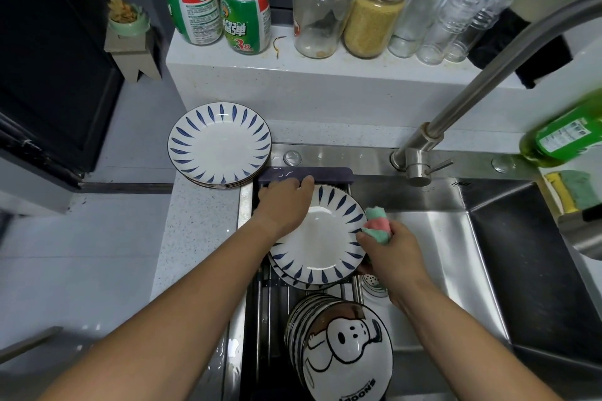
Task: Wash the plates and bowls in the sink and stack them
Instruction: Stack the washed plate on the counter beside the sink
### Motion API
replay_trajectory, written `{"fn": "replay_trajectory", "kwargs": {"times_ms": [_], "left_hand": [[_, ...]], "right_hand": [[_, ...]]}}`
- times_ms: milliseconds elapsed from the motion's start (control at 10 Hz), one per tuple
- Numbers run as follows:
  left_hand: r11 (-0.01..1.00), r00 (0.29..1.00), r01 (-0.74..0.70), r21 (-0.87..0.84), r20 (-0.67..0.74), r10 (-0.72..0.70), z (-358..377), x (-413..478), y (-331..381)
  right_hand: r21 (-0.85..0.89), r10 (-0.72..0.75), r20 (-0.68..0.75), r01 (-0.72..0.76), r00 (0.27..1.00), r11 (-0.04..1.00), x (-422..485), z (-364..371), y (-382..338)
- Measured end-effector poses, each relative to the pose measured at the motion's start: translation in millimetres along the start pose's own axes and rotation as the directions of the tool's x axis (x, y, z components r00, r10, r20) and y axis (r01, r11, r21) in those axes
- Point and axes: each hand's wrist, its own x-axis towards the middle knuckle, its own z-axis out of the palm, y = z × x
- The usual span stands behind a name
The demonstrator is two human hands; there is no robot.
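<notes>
step: scrub plate [321,234], frame centre, atop others at sink [439,238] left | left hand [283,205] grasps its upper-left rim | right hand [394,254] clenched round sponge [376,225] at right rim | tip: probably slippery, pin rim, sweep sponge rim-to-centre | washed stack [220,150] upper left
</notes>
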Motion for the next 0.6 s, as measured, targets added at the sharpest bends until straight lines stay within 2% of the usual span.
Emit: {"fn": "replay_trajectory", "kwargs": {"times_ms": [100,200,300,400,500,600], "left_hand": [[0.998,0.998,-0.026,-0.065,-0.064,0.022,-6.5,-2.7,5.9],[0.987,0.994,-0.003,-0.163,-0.111,-0.015,-10.8,1.0,7.1],[0.968,0.996,0.029,-0.249,-0.078,-0.049,-14.3,-3.8,12.8],[0.904,0.994,0.112,-0.412,0.029,-0.11,-17.7,-12.3,13.3],[0.832,0.989,0.12,-0.542,0.134,-0.055,-18.4,-22.4,9.3],[0.8,0.99,0.031,-0.599,0.126,0.057,-17.5,-37.1,5.0]], "right_hand": [[0.008,-0.019,-0.009,0.019,1.0,1.0,0.5,-5.2,-1.8],[0.014,-0.032,-0.019,0.032,0.999,0.999,0.6,-11.8,-4.6],[0.038,-0.051,-0.01,0.052,0.999,0.998,-2.7,-19.4,-11.8],[0.006,-0.082,0.002,0.082,0.997,0.997,-8.9,-28.9,-21.2],[0.026,-0.084,0.008,0.084,0.996,0.996,-10.7,-37.4,-25.0],[0.014,-0.111,0.007,0.111,0.994,0.994,-17.7,-51.4,-28.2]]}}
